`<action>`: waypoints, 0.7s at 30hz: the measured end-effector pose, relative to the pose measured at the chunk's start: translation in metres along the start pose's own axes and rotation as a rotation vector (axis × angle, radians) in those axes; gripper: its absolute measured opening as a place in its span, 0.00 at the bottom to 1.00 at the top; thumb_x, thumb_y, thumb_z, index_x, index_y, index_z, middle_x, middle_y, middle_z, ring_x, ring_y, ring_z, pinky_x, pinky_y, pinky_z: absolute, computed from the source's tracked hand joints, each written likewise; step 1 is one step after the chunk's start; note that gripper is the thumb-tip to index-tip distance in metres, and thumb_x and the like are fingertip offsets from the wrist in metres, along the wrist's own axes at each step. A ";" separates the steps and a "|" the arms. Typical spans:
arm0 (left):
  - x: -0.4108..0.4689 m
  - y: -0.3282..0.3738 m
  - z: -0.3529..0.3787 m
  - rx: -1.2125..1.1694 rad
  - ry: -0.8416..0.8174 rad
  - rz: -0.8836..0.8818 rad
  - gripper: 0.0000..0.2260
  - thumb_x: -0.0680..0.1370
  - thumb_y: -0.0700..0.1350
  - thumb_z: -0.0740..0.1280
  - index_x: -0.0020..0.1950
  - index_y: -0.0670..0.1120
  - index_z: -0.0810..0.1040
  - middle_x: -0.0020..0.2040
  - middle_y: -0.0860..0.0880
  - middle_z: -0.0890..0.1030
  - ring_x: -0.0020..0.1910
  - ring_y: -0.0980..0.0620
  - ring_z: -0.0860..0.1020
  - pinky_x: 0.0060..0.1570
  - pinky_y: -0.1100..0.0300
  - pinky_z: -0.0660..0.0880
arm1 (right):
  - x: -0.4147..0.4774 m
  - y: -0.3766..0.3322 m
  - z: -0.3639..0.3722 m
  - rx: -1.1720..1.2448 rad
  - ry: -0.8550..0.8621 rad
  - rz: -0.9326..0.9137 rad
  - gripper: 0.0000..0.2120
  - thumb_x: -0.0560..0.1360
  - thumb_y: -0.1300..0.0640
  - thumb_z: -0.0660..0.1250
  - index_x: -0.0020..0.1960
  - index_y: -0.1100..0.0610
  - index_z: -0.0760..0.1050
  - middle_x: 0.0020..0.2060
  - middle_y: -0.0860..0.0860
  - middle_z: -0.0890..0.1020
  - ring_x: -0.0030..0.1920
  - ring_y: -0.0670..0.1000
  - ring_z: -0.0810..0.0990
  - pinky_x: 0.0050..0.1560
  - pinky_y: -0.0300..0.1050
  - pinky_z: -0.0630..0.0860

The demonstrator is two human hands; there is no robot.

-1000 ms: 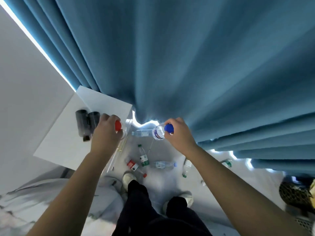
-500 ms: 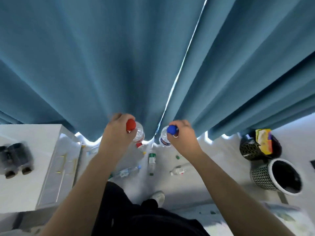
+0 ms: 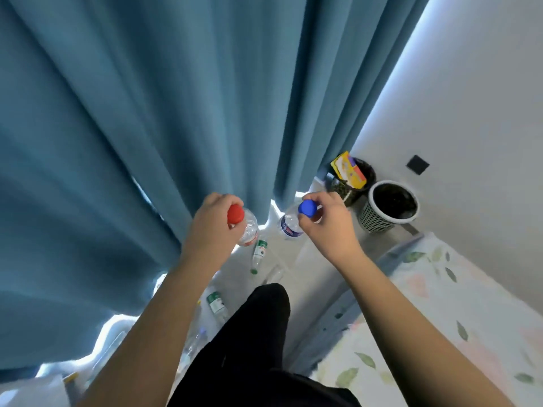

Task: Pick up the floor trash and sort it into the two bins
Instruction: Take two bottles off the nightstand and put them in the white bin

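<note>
My left hand [image 3: 213,227] grips a clear plastic bottle with a red cap [image 3: 236,215] by its neck. A second clear bottle with a blue cap [image 3: 306,207] hangs from my right hand [image 3: 329,227], held at the cap. Both bottles hang above the floor in front of me. Two bins stand at the right by the wall: a white-rimmed mesh bin [image 3: 382,221] with a dark empty inside, and behind it a dark bin [image 3: 340,186] holding a yellow packet [image 3: 348,168]. Several green-labelled bottles [image 3: 260,251] lie on the floor below my hands.
A blue curtain [image 3: 147,127] hangs ahead and to the left. A bed with a leaf-print cover [image 3: 435,304] fills the lower right. My dark trouser leg [image 3: 258,327] is in the lower middle. A white wall [image 3: 470,113] stands behind the bins.
My view has swung to the right. The white cabinet has left the frame and the two bins have come closer. Both hands still hold their bottles.
</note>
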State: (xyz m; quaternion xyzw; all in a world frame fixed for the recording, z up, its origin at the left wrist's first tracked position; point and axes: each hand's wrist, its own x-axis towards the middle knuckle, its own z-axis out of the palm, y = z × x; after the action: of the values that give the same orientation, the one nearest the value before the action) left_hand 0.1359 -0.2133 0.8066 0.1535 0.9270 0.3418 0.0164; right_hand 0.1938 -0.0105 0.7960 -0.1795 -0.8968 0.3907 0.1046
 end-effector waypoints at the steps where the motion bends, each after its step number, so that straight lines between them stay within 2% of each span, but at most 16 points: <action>1: 0.009 0.008 0.008 -0.001 -0.027 0.032 0.11 0.73 0.43 0.71 0.54 0.49 0.78 0.55 0.51 0.73 0.49 0.50 0.75 0.48 0.60 0.69 | 0.001 0.008 -0.009 0.000 0.028 0.031 0.13 0.71 0.64 0.70 0.55 0.57 0.78 0.50 0.51 0.73 0.43 0.51 0.77 0.44 0.22 0.66; 3: 0.025 0.024 0.025 -0.007 -0.078 0.087 0.10 0.73 0.43 0.71 0.54 0.49 0.78 0.54 0.50 0.74 0.48 0.49 0.75 0.49 0.58 0.72 | 0.005 0.023 -0.025 -0.006 0.067 0.075 0.13 0.71 0.64 0.70 0.55 0.57 0.78 0.50 0.52 0.73 0.42 0.51 0.77 0.42 0.21 0.66; 7: 0.061 0.048 0.063 -0.059 -0.184 0.166 0.09 0.72 0.43 0.72 0.52 0.49 0.78 0.52 0.52 0.73 0.44 0.48 0.77 0.48 0.56 0.74 | 0.024 0.053 -0.049 -0.040 0.132 0.135 0.12 0.71 0.63 0.70 0.55 0.56 0.77 0.49 0.52 0.74 0.40 0.49 0.77 0.41 0.27 0.66; 11: 0.110 0.068 0.102 -0.041 -0.274 0.244 0.09 0.71 0.42 0.72 0.50 0.50 0.78 0.51 0.53 0.73 0.43 0.49 0.75 0.44 0.57 0.73 | 0.059 0.084 -0.063 -0.061 0.186 0.210 0.14 0.71 0.62 0.70 0.56 0.56 0.77 0.49 0.51 0.73 0.38 0.43 0.74 0.42 0.21 0.64; 15: 0.171 0.085 0.135 -0.045 -0.357 0.267 0.10 0.71 0.40 0.71 0.50 0.49 0.77 0.49 0.51 0.73 0.43 0.47 0.76 0.47 0.51 0.76 | 0.109 0.110 -0.075 -0.083 0.187 0.273 0.14 0.71 0.61 0.70 0.57 0.55 0.77 0.48 0.50 0.72 0.40 0.47 0.74 0.41 0.23 0.65; 18: 0.220 0.101 0.154 -0.050 -0.394 0.294 0.10 0.71 0.41 0.72 0.51 0.49 0.78 0.49 0.51 0.73 0.44 0.47 0.76 0.48 0.53 0.75 | 0.151 0.125 -0.088 -0.108 0.178 0.326 0.14 0.71 0.61 0.70 0.57 0.55 0.77 0.49 0.49 0.72 0.40 0.48 0.75 0.40 0.24 0.65; 21: 0.265 0.114 0.173 -0.046 -0.444 0.335 0.10 0.72 0.42 0.72 0.51 0.49 0.78 0.50 0.52 0.73 0.45 0.48 0.76 0.47 0.54 0.75 | 0.185 0.141 -0.101 -0.118 0.213 0.379 0.15 0.71 0.61 0.70 0.57 0.55 0.77 0.50 0.49 0.72 0.42 0.50 0.77 0.42 0.32 0.65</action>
State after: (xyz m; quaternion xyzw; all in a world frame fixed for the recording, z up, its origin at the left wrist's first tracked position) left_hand -0.0614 0.0560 0.7666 0.3755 0.8544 0.3186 0.1657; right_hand 0.0913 0.2198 0.7689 -0.3908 -0.8522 0.3290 0.1128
